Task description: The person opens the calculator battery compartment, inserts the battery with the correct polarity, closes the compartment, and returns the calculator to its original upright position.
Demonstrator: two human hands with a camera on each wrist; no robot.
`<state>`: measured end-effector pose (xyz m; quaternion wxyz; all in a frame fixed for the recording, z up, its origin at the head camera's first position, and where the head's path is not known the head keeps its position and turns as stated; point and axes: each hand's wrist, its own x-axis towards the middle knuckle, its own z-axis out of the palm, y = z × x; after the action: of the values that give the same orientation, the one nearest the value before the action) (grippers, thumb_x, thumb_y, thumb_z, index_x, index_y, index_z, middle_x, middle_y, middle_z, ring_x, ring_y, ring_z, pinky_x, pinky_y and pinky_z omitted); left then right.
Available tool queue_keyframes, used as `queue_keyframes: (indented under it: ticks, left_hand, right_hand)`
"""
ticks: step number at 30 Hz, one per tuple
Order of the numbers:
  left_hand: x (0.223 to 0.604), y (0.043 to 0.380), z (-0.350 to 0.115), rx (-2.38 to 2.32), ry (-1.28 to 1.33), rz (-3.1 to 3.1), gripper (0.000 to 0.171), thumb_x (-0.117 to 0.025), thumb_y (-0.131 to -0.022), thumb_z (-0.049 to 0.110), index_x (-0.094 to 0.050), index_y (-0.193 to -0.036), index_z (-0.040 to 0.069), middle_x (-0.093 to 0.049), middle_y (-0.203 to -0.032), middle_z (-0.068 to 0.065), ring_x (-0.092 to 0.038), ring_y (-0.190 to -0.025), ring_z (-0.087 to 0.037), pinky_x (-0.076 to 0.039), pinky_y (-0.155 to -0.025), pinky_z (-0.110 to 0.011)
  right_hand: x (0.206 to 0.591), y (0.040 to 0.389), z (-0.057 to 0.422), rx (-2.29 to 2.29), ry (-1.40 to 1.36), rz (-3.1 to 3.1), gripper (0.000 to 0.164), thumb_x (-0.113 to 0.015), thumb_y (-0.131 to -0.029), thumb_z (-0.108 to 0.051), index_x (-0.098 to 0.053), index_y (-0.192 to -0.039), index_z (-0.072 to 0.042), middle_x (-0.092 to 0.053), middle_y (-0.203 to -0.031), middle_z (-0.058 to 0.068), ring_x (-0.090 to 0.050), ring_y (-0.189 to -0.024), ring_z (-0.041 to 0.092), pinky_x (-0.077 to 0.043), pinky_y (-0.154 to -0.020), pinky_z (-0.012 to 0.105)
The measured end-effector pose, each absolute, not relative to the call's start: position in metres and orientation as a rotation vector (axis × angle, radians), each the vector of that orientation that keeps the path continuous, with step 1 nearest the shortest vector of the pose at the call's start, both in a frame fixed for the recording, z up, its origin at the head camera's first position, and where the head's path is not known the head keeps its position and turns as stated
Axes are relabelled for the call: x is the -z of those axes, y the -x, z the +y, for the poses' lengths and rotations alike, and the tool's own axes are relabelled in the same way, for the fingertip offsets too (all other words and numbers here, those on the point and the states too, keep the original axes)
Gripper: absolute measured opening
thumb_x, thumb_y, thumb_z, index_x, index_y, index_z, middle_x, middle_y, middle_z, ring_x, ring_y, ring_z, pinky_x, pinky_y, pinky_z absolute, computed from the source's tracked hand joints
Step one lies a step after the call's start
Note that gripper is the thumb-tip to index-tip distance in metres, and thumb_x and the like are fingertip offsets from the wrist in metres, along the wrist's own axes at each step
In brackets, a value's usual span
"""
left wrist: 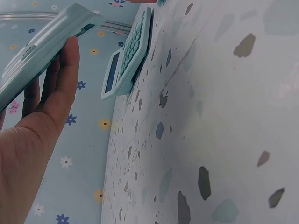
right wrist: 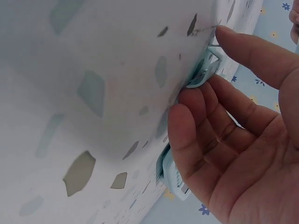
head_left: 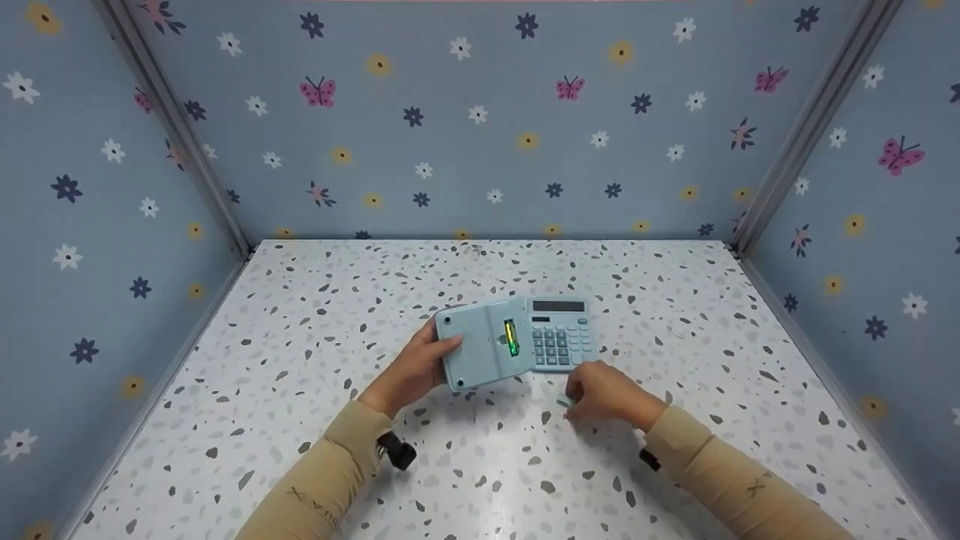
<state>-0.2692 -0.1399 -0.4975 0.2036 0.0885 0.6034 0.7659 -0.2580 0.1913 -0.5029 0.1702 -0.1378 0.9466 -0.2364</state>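
My left hand (head_left: 411,373) grips a light blue calculator (head_left: 472,345), its back turned up and the thumb lying on it. In its uncovered battery compartment sits a green and gold battery (head_left: 511,337). The left wrist view shows the held calculator (left wrist: 46,46) raised above the table, fingers behind it. My right hand (head_left: 609,394) is low at the table around a small light blue battery cover (right wrist: 204,70). Its fingertips are right at one edge of the cover; the thumb stands apart from it in the right wrist view.
A second light blue calculator (head_left: 555,349) lies face up behind the right hand, partly overlapped by the held one in the head view. The speckled white table (head_left: 337,285) is bounded by flower-patterned panels (head_left: 480,150) at the back and both sides.
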Motion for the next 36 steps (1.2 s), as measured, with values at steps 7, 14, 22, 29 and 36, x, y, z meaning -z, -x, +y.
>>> queue_keyframes:
  ticks: [7, 14, 22, 29, 36]
  left_hand:
    - [0.499, 0.27, -0.14, -2.138, -0.246, 1.69, 0.068, -0.053, -0.113, 0.022, -0.022, -0.172, 0.024, -0.034, -0.171, -0.024, -0.048, -0.149, -0.048, -0.05, -0.115, -0.064]
    - [0.498, 0.27, -0.138, -2.141, -0.233, 1.683, 0.067, -0.052, -0.113, 0.021, -0.022, -0.172, 0.026, -0.036, -0.171, -0.022, -0.05, -0.147, -0.045, -0.05, -0.115, -0.063]
    - [0.499, 0.27, -0.136, -2.14, -0.246, 1.687, 0.068, -0.054, -0.113, 0.022, -0.021, -0.173, 0.024, -0.035, -0.171, -0.023, -0.049, -0.147, -0.046, -0.049, -0.116, -0.064]
    - [0.499, 0.271, -0.135, -2.133, -0.24, 1.686, 0.067, -0.053, -0.113, 0.022, -0.022, -0.172, 0.024, -0.037, -0.171, -0.021, -0.051, -0.146, -0.043, -0.05, -0.116, -0.062]
    - [0.498, 0.272, -0.133, -2.107, -0.245, 1.69, 0.067, -0.055, -0.113, 0.024, -0.025, -0.172, 0.028, -0.036, -0.173, -0.016, -0.049, -0.147, -0.041, -0.05, -0.113, -0.06]
  right_hand:
    - [0.503, 0.256, 0.189, 0.678, 0.352, 2.658, 0.023, -0.094, -0.076, -0.008, -0.076, -0.09, -0.012, -0.071, -0.083, 0.0, -0.064, -0.077, 0.02, -0.056, -0.075, 0.037]
    - [0.501, 0.257, 0.188, 0.695, 0.322, 2.669, 0.023, -0.092, -0.075, -0.006, -0.076, -0.09, -0.014, -0.07, -0.085, 0.0, -0.062, -0.078, 0.02, -0.054, -0.075, 0.037]
    - [0.495, 0.26, 0.19, 0.761, 0.387, 2.732, 0.025, -0.093, -0.074, -0.006, -0.076, -0.092, -0.009, -0.07, -0.083, 0.002, -0.06, -0.076, 0.018, -0.052, -0.073, 0.035]
    - [0.487, 0.263, 0.192, 0.871, 0.443, 2.768, 0.022, -0.088, -0.078, -0.004, -0.077, -0.097, -0.002, -0.07, -0.085, 0.004, -0.06, -0.076, 0.017, -0.051, -0.07, 0.033]
    - [0.481, 0.266, 0.19, 0.988, 0.383, 2.773, 0.019, -0.087, -0.082, -0.005, -0.076, -0.097, -0.003, -0.068, -0.086, 0.006, -0.059, -0.076, 0.018, -0.049, -0.066, 0.031]
